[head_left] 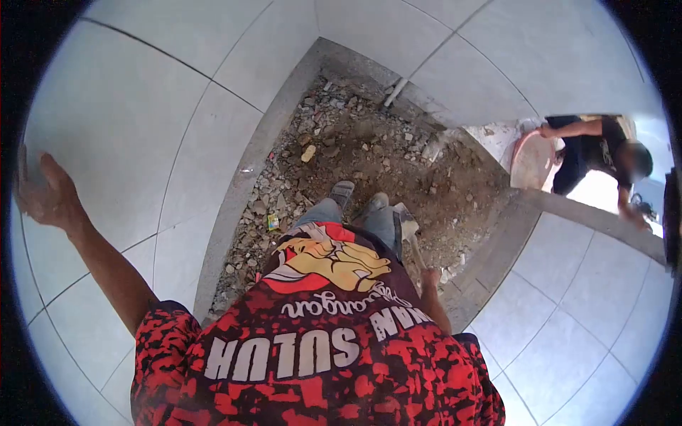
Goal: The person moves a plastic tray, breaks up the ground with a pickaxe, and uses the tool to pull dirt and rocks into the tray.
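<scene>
Running forward and slightly inward from the right hand, the tool has its long axis roughly parallel to the right leg, with its pale, flat head foremost, just outside that leg. I judge the right hand to be closed round the near end of the handle, though the sleeve side of the shirt and the steep angle keep its fingers from showing clearly. By far the nearer of the two is this right hand; the left hand is well apart on the opposite side, fingers spread and seemingly laid against the tiled wall, holding nothing I can see. Ahead of the shoes lies rubble. Whether the head touches the rubble, I cannot tell. Beyond, to the right, another person holds a reddish basin.
</scene>
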A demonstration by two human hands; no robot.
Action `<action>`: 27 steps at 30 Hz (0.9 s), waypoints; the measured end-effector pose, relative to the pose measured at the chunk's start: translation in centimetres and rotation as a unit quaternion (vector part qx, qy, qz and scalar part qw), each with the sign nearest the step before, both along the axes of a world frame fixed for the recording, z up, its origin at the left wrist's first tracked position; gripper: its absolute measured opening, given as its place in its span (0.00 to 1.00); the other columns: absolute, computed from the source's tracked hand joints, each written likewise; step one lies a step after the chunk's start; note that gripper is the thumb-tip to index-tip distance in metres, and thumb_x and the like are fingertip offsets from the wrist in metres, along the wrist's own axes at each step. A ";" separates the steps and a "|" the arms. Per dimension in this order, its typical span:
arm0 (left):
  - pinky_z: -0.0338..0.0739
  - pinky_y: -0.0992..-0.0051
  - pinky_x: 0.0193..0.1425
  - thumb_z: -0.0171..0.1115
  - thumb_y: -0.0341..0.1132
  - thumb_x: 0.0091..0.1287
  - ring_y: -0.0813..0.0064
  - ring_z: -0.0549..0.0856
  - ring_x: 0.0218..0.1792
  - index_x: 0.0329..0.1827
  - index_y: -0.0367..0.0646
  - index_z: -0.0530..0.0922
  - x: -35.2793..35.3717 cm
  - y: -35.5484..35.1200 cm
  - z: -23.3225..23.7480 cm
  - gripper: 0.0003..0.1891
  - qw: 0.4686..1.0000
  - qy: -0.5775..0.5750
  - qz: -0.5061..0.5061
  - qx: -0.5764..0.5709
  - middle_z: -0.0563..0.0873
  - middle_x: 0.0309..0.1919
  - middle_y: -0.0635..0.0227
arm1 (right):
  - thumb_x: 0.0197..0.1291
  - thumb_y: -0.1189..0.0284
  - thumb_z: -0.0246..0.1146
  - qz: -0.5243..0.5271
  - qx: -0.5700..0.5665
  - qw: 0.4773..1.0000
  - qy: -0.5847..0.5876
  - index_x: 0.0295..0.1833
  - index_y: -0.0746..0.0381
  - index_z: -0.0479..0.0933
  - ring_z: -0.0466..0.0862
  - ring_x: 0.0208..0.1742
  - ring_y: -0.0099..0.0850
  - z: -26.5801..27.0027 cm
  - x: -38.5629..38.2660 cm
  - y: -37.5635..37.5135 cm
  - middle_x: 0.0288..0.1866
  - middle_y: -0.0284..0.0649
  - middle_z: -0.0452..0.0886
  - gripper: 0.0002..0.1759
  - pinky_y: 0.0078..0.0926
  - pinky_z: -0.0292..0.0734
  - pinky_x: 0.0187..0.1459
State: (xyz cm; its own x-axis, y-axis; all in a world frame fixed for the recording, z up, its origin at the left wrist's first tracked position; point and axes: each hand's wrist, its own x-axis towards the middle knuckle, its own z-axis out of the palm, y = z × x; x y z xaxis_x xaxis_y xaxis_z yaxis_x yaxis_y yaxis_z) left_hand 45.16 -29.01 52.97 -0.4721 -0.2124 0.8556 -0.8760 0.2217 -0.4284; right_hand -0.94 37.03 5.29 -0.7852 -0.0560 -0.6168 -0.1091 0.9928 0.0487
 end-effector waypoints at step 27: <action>0.46 0.40 0.56 0.42 0.69 0.55 0.51 0.62 0.57 0.49 0.44 0.72 6.0 6.7 -1.6 0.36 0.972 0.065 0.198 -0.110 0.68 0.53 0.55 | 0.48 0.65 0.58 -0.054 0.131 0.988 -0.069 0.43 0.60 0.77 0.81 0.34 0.36 -6.2 -9.6 -1.3 0.36 0.42 0.80 0.16 0.32 0.76 0.37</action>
